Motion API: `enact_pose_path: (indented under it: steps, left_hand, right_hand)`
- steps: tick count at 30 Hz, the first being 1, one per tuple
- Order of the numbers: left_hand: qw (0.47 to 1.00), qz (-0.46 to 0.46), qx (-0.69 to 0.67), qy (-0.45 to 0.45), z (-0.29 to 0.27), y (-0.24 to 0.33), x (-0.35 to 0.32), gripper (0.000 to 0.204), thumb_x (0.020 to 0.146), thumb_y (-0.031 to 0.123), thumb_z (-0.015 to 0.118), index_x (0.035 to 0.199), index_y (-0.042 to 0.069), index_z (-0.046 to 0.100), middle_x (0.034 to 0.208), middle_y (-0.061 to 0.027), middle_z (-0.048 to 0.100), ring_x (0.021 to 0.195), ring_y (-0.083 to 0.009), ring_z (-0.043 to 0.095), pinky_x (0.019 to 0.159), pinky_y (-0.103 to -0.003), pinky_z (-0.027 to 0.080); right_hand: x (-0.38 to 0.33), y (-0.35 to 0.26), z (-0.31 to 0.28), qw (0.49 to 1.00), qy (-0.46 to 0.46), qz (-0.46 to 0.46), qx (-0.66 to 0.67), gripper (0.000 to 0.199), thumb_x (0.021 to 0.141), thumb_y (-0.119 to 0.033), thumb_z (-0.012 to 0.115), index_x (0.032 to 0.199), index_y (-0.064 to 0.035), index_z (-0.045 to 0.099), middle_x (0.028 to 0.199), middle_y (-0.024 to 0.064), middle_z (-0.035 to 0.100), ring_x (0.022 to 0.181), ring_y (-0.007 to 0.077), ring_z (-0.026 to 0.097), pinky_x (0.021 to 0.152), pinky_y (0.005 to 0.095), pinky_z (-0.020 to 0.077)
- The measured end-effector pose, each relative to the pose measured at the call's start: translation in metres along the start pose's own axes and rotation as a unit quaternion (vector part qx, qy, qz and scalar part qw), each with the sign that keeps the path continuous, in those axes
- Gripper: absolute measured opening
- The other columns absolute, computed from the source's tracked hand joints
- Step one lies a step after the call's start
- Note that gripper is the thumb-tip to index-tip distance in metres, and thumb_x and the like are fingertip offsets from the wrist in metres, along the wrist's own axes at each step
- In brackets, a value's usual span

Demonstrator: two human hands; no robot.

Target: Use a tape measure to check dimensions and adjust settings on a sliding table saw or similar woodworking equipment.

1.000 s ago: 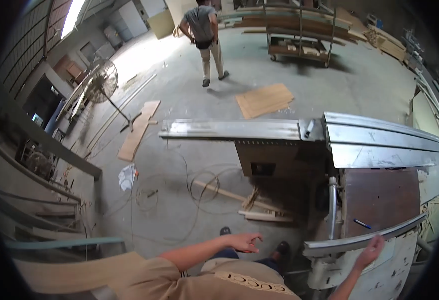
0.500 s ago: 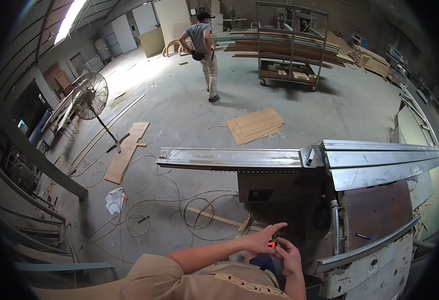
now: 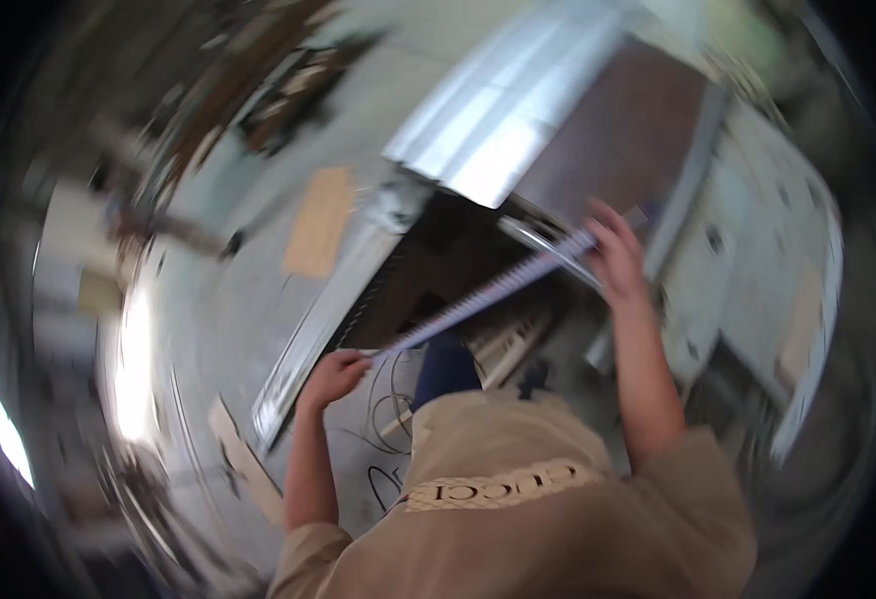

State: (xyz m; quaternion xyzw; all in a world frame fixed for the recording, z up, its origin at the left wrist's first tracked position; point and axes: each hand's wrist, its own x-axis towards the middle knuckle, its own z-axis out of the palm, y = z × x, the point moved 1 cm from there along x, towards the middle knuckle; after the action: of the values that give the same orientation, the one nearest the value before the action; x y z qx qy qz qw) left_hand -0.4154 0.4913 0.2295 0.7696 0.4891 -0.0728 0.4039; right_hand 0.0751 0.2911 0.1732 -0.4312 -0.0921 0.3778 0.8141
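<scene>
A pale tape measure blade (image 3: 488,292) is stretched slantwise between my two hands, with rows of fine marks along it. My left hand (image 3: 334,379) is closed around its lower end, so that end is hidden in my fist. At the upper end, by the brown tabletop of a machine, my right hand (image 3: 617,258) grips the blade, its fingers partly extended and smeared by motion. Which hand has the tape's case cannot be made out. The blade passes above the dark opening of the machine.
A metal sliding rail (image 3: 323,334) runs beside my left hand. Ahead are a ribbed silver table (image 3: 503,95) and the brown machine top (image 3: 607,140). Wooden boards (image 3: 320,222) lie on the floor. A blurred person (image 3: 173,228) is at the far left. Cables (image 3: 388,399) coil near my legs.
My hands, close together around a small orange and black tape measure before, are now far apart with the blade drawn out. My view has turned right toward the machine.
</scene>
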Motion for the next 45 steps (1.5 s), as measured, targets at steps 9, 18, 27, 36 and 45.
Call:
enact_pose_path:
  steps: [9,18,27,36,45]
  left_hand:
    - [0.969,0.147,0.198,-0.011,-0.05,0.184,0.227,0.03,0.101,0.026,0.066,0.093,-0.002,0.071,0.067,-0.007,0.06,0.066,-0.0112,0.053,0.062,-0.034,0.046]
    - [0.939,0.255,0.21,-0.096,-0.044,0.352,0.54,0.025,0.102,0.025,0.067,0.101,0.001,0.072,0.071,-0.004,0.063,0.067,-0.0097,0.054,0.061,-0.031,0.045]
    - [0.876,0.396,0.256,-0.097,0.012,0.485,0.758,0.039,0.1,0.039,0.069,0.098,0.0,0.074,0.071,-0.0118,0.065,0.066,-0.0171,0.058,0.063,-0.036,0.048]
    - [0.836,0.406,0.36,-0.081,0.062,0.543,0.807,0.044,0.099,0.051,0.063,0.105,0.01,0.077,0.094,-0.0142,0.075,0.087,-0.0339,0.07,0.077,-0.043,0.054]
    - [0.836,0.378,0.393,-0.068,0.069,0.56,0.813,0.043,0.099,0.054,0.063,0.114,0.015,0.077,0.101,-0.0096,0.077,0.093,-0.0312,0.073,0.083,-0.042,0.056]
  right_hand:
    - [0.072,0.049,-0.019,0.975,0.211,0.004,0.074,0.023,0.105,-0.029,0.063,0.096,-0.0075,0.064,0.085,0.0023,0.064,0.073,0.0126,0.067,0.066,0.0276,0.0585]
    - [0.276,0.01,-0.085,0.938,0.338,-0.068,-0.024,0.024,0.101,-0.021,0.066,0.089,-0.0008,0.068,0.078,0.0046,0.067,0.067,0.0134,0.066,0.06,0.0278,0.0562]
    - [0.407,-0.049,-0.164,0.866,0.483,-0.12,-0.047,0.02,0.095,-0.017,0.067,0.089,0.0024,0.069,0.077,0.0086,0.069,0.065,0.0185,0.07,0.059,0.0307,0.0587]
    - [0.42,-0.059,-0.197,0.846,0.521,-0.093,-0.067,0.025,0.097,-0.019,0.066,0.106,0.0041,0.064,0.089,0.0108,0.067,0.078,0.0284,0.076,0.064,0.0355,0.062]
    - [0.429,-0.069,-0.19,0.833,0.541,-0.032,-0.112,0.031,0.099,-0.022,0.065,0.118,0.0019,0.064,0.101,0.011,0.073,0.086,0.0242,0.076,0.067,0.0333,0.0598]
